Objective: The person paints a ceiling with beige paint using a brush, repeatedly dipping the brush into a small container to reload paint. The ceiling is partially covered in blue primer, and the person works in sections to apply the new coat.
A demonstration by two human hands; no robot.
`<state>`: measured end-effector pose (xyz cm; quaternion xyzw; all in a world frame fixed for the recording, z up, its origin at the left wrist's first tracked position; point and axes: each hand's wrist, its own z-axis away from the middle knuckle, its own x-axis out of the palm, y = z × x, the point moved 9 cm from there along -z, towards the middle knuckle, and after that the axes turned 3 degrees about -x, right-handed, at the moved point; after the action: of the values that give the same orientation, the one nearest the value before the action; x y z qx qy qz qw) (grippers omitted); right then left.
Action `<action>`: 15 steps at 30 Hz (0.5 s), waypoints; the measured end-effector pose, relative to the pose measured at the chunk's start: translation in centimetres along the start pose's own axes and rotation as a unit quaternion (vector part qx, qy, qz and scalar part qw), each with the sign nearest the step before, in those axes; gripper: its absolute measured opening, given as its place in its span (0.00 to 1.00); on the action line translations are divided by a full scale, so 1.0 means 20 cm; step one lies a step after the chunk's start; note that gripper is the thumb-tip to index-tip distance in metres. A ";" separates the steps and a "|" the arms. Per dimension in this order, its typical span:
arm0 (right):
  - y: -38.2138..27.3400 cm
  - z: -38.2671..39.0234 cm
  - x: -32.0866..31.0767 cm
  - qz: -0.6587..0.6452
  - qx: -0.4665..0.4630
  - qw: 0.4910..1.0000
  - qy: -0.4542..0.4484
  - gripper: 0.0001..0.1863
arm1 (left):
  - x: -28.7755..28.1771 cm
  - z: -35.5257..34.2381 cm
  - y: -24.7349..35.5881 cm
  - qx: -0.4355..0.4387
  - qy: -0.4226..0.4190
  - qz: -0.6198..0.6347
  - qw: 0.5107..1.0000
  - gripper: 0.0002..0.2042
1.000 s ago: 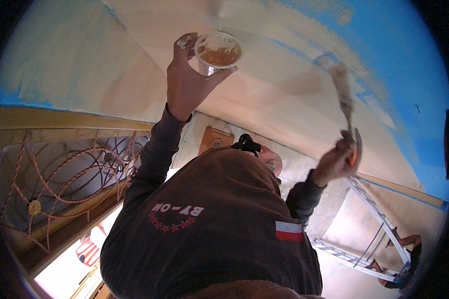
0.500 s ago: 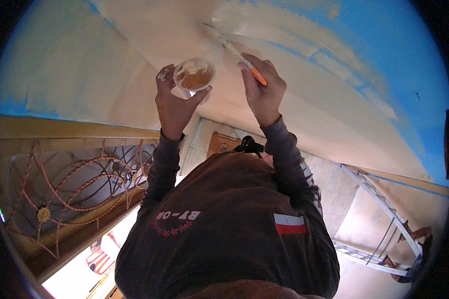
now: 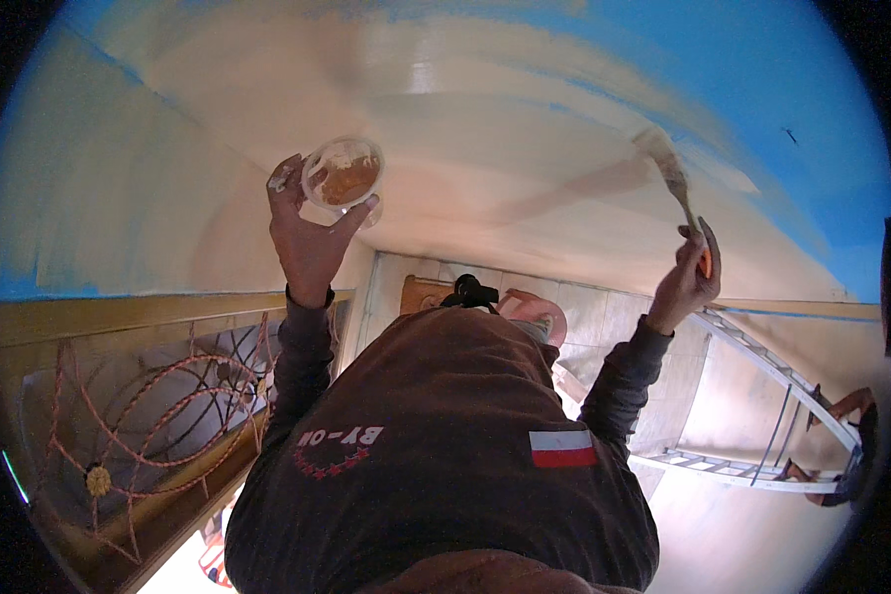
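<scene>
My left hand point(image 3: 309, 238) grips a small clear plastic tub point(image 3: 343, 170), its fingers curled round the side and its open top facing me. Tan paste lies inside, with whitish smears on the wall of the tub. Out to the right, my right hand point(image 3: 691, 279) is closed round the orange handle of a putty knife point(image 3: 671, 176). The flat, flared blade points up toward the wall point(image 3: 525, 139), near the border between cream coating and blue paint; whether it touches, I cannot tell. Pale smears mark my left fingers.
An ornamental metal grille point(image 3: 168, 416) with twisted bars fills an opening at left. On the right stands a metal stepladder point(image 3: 762, 351), with another person point(image 3: 851, 426) partly visible at its far end. A pink rounded object point(image 3: 537, 315) lies below, beyond my body.
My right hand has swung to the right and lower with the putty knife, whose blade now shows its broad face. My left hand and the tub have shifted slightly left and down.
</scene>
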<state>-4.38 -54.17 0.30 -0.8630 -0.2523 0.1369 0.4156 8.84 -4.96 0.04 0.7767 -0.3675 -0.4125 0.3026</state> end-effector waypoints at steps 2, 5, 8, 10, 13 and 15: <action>0.03 -0.02 -0.15 0.038 -0.009 0.999 0.033 0.15 | 0.00 -0.01 0.00 0.008 -0.004 0.018 1.000 0.44; -0.01 -0.01 -0.25 0.062 -0.006 0.994 0.086 0.16 | 0.00 0.00 0.00 0.014 -0.007 0.039 0.999 0.44; -0.05 0.09 -0.22 0.010 0.014 0.992 0.128 0.18 | 0.00 0.02 0.00 0.013 -0.009 0.028 0.999 0.44; -0.04 0.18 -0.06 -0.082 0.021 0.992 0.092 0.17 | 0.00 0.04 -0.01 0.009 -0.008 0.052 0.999 0.44; -0.11 0.32 0.38 -0.167 0.066 0.984 -0.015 0.16 | 0.01 0.05 0.01 -0.018 -0.011 0.031 0.999 0.44; -0.29 0.37 0.71 -0.134 0.045 0.976 -0.163 0.13 | 0.00 0.07 0.00 -0.029 -0.008 0.025 0.999 0.44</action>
<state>2.23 -38.55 -0.14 -0.7680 -0.4239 0.2300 0.4215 7.57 -5.15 -0.55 0.7550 -0.3771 -0.4213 0.3322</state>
